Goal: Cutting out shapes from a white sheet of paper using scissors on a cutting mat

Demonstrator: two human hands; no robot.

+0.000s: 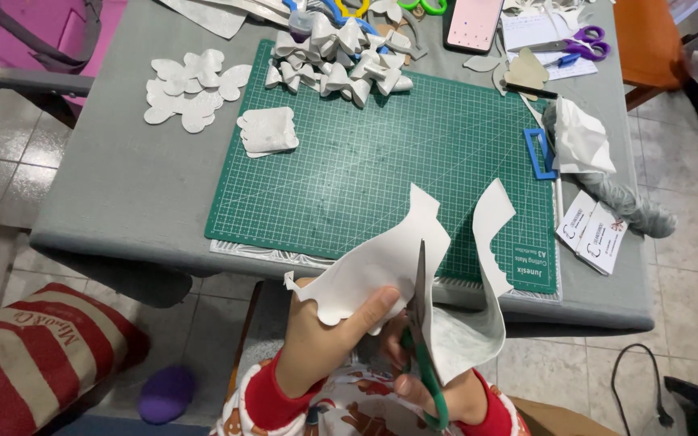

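White sheet (381, 262) with scalloped edge, held curled off desk near edge; green-handled scissors (423, 339) upright, blades cutting it.

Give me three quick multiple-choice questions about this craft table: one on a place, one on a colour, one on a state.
1. Where does the phone lie?
A. on the floor
B. at the table's far edge
C. on a chair

2. What colour are the handles of the scissors in the right hand?
A. green
B. red
C. yellow

3. How is the white sheet held?
A. flat on the mat
B. rolled up
C. pinched in the left hand

B: the phone lies beyond the mat.
A: the scissors in the right hand are green.
C: the left hand grips the white sheet.
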